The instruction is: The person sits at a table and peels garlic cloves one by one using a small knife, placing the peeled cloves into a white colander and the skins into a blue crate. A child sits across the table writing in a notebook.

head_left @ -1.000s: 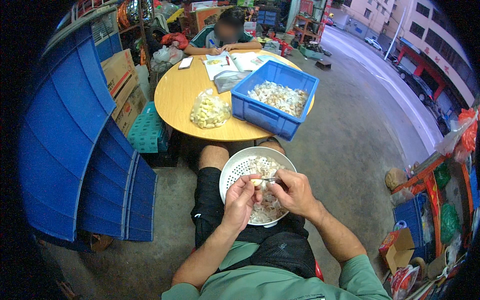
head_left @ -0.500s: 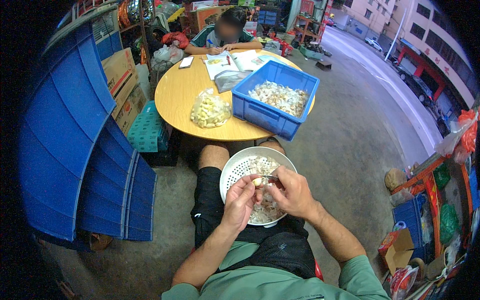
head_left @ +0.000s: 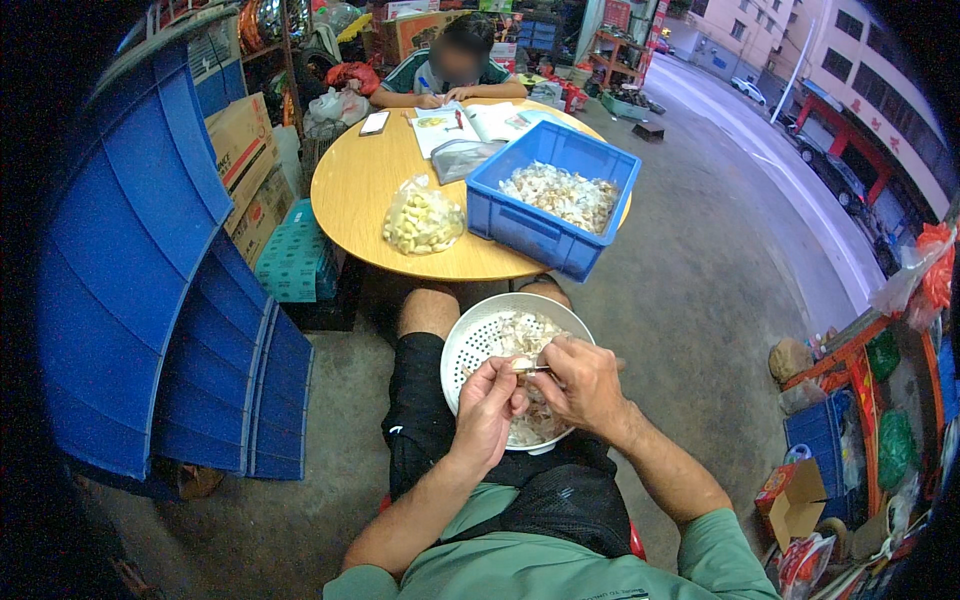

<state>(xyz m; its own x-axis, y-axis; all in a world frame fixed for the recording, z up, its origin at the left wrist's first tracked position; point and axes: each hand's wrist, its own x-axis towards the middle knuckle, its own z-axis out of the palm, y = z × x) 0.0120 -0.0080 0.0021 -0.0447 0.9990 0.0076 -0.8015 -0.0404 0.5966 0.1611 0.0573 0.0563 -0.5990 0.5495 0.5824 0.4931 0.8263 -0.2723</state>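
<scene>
My left hand (head_left: 485,412) pinches a pale garlic clove (head_left: 519,365) between thumb and fingertips. A small knife (head_left: 538,370) is closed in my right hand (head_left: 584,384), its thin metal blade against the clove; its handle is mostly hidden by the fingers. Both hands are over a white perforated colander (head_left: 458,350) on my lap. Loose papery garlic skins (head_left: 533,428) lie inside it, partly covered by my hands.
On the round wooden table (head_left: 345,200) stand a clear bag of peeled cloves (head_left: 425,222) and a blue crate (head_left: 530,228) of garlic skins. A person (head_left: 460,75) writes at the far side, near open books (head_left: 490,122) and a phone (head_left: 374,123). Blue panels (head_left: 140,270) rise at left.
The clove has turned in my left fingers, and the knife blade now lies across it. My right hand has shifted slightly, its fingers curled more tightly.
</scene>
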